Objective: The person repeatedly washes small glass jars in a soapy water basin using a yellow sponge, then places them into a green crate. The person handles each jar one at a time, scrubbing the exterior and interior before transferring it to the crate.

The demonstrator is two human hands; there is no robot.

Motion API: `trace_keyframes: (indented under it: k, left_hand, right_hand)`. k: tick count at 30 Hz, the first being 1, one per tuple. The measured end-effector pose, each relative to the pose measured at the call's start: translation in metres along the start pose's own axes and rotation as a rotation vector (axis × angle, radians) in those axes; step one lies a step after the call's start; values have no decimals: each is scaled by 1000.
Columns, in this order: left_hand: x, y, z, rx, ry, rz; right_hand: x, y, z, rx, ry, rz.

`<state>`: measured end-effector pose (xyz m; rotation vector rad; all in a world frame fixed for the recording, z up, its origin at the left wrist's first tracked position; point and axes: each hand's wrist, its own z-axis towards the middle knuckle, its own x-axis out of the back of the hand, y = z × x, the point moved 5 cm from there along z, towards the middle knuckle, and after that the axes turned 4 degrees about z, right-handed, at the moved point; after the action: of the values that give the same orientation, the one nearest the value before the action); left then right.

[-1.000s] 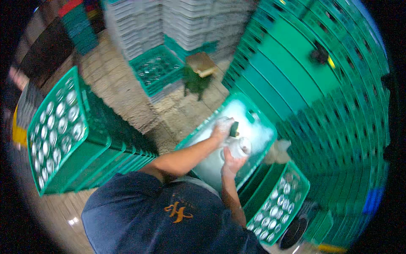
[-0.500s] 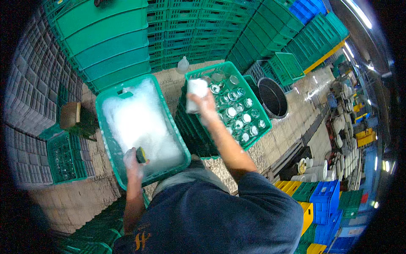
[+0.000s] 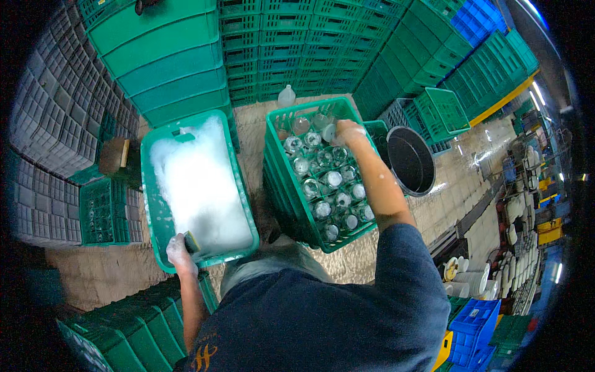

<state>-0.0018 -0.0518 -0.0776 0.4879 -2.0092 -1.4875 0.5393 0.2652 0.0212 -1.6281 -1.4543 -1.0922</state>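
My left hand (image 3: 179,252), foamy, is closed on a yellow and dark sponge (image 3: 193,241) at the near left corner of a green tub (image 3: 150,204). White suds (image 3: 201,180) fill most of that tub. My right hand (image 3: 351,132) reaches into the far right part of a green crate (image 3: 277,155), its fingers closed round a glass (image 3: 328,132) tilted with its round end showing. Other clear glasses (image 3: 333,179) stand in rows in the crate, several with foam on them.
Tall stacks of green crates (image 3: 279,43) rise behind, with grey racks (image 3: 56,118) at the left. A black bucket (image 3: 411,162) stands right of the glass crate, and a clear plastic jug (image 3: 286,95) behind it. White dishes (image 3: 474,282) and blue crates (image 3: 474,319) are at the right.
My right hand has moved right with the foamy glass, down into the glass crate. My left hand with the sponge has drawn left and nearer, to the tub's near corner. The view has shifted.
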Motion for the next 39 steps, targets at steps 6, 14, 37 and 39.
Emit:
trace_keyframes:
  k: [6, 14, 37, 39]
  left_hand:
    - [-8, 13, -23, -352, 116, 332]
    - [-16, 13, -27, -399, 193, 523]
    - [-27, 3, -21, -464, 190, 709]
    - [-29, 3, -20, -461, 169, 672]
  right_hand:
    - [3, -11, 27, 52, -7, -49]
    - [-8, 14, 51, 169, -18, 23]
    - [-45, 53, 77, -93, 28, 308]
    - [-36, 54, 75, -88, 161, 358]
